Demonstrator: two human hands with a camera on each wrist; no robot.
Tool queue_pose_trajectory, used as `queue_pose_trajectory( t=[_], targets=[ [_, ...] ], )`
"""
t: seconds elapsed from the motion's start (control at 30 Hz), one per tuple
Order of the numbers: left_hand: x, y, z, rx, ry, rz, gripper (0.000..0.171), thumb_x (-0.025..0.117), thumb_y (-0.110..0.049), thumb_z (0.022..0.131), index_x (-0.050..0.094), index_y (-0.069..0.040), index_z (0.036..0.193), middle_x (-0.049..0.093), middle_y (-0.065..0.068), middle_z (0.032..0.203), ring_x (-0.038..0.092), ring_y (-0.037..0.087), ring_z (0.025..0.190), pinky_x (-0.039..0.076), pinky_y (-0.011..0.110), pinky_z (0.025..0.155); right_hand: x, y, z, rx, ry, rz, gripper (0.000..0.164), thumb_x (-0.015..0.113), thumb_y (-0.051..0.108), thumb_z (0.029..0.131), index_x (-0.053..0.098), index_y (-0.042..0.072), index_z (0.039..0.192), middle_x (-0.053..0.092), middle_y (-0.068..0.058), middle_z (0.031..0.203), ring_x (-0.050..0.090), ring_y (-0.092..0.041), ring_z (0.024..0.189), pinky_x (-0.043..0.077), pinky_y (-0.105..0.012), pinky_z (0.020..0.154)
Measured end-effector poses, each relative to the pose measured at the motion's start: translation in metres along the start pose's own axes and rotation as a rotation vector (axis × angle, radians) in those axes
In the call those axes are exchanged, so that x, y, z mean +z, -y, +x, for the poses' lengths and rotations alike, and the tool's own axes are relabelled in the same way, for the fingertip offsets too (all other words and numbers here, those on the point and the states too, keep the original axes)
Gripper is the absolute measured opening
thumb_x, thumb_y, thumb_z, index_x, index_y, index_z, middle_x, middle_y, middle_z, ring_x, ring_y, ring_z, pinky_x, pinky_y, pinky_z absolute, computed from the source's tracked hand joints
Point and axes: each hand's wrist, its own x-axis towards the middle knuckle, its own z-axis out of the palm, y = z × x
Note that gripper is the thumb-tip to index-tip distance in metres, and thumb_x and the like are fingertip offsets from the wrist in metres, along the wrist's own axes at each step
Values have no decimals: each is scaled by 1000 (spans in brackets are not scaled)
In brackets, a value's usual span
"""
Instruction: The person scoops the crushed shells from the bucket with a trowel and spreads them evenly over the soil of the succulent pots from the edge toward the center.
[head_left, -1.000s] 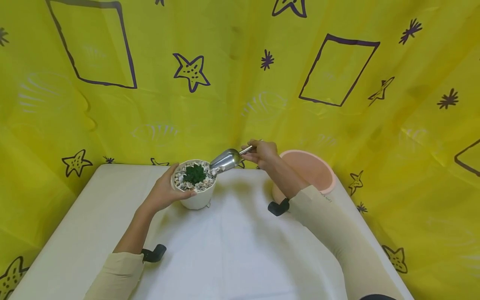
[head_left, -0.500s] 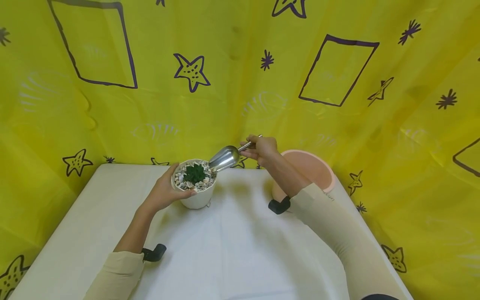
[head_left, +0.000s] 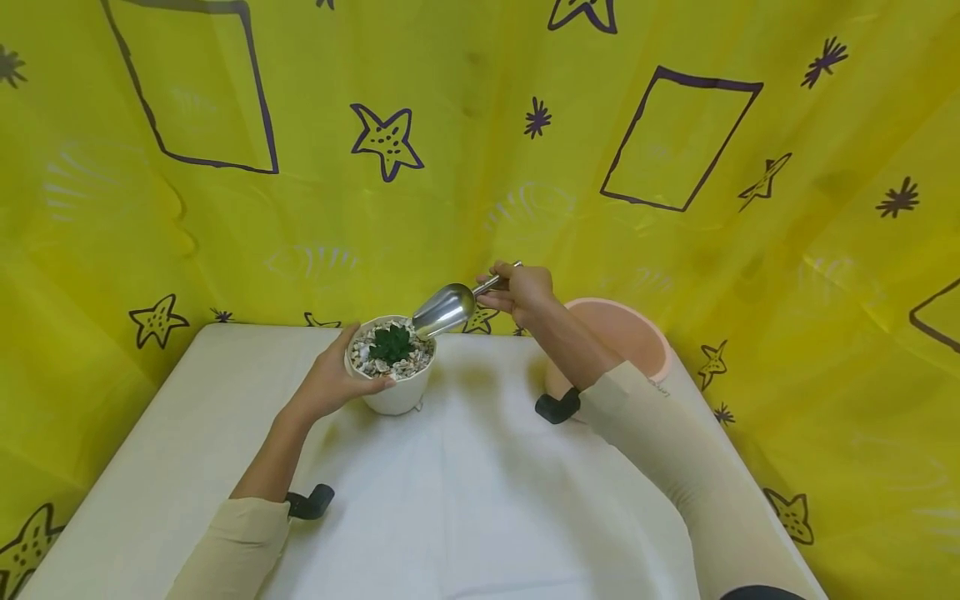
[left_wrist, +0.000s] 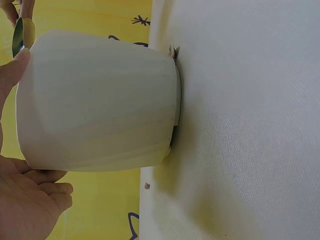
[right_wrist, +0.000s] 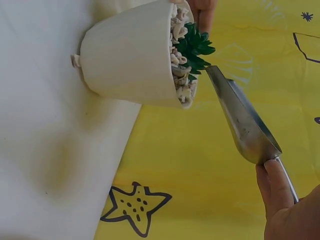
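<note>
A white flower pot [head_left: 395, 398] stands near the table's back edge, filled with pale pebbles and shells [right_wrist: 180, 62] around a green succulent [head_left: 391, 344]. My left hand [head_left: 330, 379] grips the pot's rim from the left, thumb along the near side. My right hand [head_left: 527, 293] holds a metal scoop [head_left: 445, 310] by its thin handle. The scoop slants down to the left, its tip over the pot's right rim, close to the plant's leaves in the right wrist view. No stones show in the scoop there.
A pink tub [head_left: 622, 337] stands right of the pot, partly behind my right forearm. Small bits lie by the pot's base, such as a pebble [left_wrist: 147, 186]. A yellow patterned curtain [head_left: 465, 167] hangs behind the white table [head_left: 450, 517].
My right hand has risen slightly, tipping the scoop more steeply and bringing its tip further left over the pot. Stones seen at the scoop's mouth earlier no longer show there. The left hand stays put.
</note>
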Motion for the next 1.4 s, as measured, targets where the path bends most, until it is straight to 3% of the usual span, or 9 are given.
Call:
queue_pose_trajectory(
  t=[0.37, 0.57, 0.67, 0.93, 1.07, 1.17, 1.4],
  targets=[
    [3, 0, -3, 22, -24, -9, 126, 90, -42, 83, 6, -1, 168, 12, 26, 172, 15, 53, 154, 22, 73, 118, -15, 8, -6, 10, 9, 32, 19, 56, 14, 111, 62, -3, 107, 74, -22, 110, 79, -27, 74, 63, -37, 75],
    [3, -5, -11, 57, -67, 142, 122, 86, -50, 85, 10, 0, 167, 10, 30, 171, 3, 61, 152, 11, 80, 115, -32, 15, -17, 46, 43, 48, 22, 52, 16, 112, 57, -6, 115, 74, -14, 93, 78, -25, 71, 63, -37, 77],
    [1, -9, -14, 52, -81, 230, 124, 84, -56, 84, 11, -2, 168, 12, 33, 169, 3, 65, 150, 14, 82, 112, -45, 18, -23, 66, 50, 60, 22, 50, 15, 113, 55, -6, 116, 75, -13, 87, 78, -25, 70, 63, -36, 76],
    [-4, -15, -24, 105, -109, 409, 118, 79, -60, 86, 19, 2, 165, 19, 31, 169, 8, 55, 155, 13, 75, 118, -101, 42, -45, 79, 87, 129, 22, 47, 11, 113, 59, -5, 104, 77, -17, 87, 79, -28, 75, 63, -39, 76],
    [-5, -16, -28, 158, -134, 475, 110, 77, -59, 89, 26, 5, 162, 26, 30, 167, 10, 53, 155, 14, 72, 120, -137, 60, -57, 87, 68, 192, 27, 51, 13, 112, 65, -1, 94, 77, -17, 89, 79, -31, 79, 62, -42, 79],
    [-5, -17, -31, 185, -149, 526, 109, 75, -59, 90, 28, 7, 161, 29, 31, 165, 12, 53, 155, 12, 69, 122, -163, 69, -62, 63, 41, 203, 26, 53, 14, 111, 66, 0, 94, 77, -17, 90, 79, -31, 80, 63, -41, 78],
    [-4, -19, -38, 194, -145, 594, 107, 73, -60, 91, 28, 8, 161, 27, 34, 165, 11, 54, 155, 12, 68, 123, -209, 74, -62, -56, -86, 15, 17, 54, 15, 110, 59, -1, 108, 77, -9, 86, 79, -23, 77, 63, -35, 75]
  ],
)
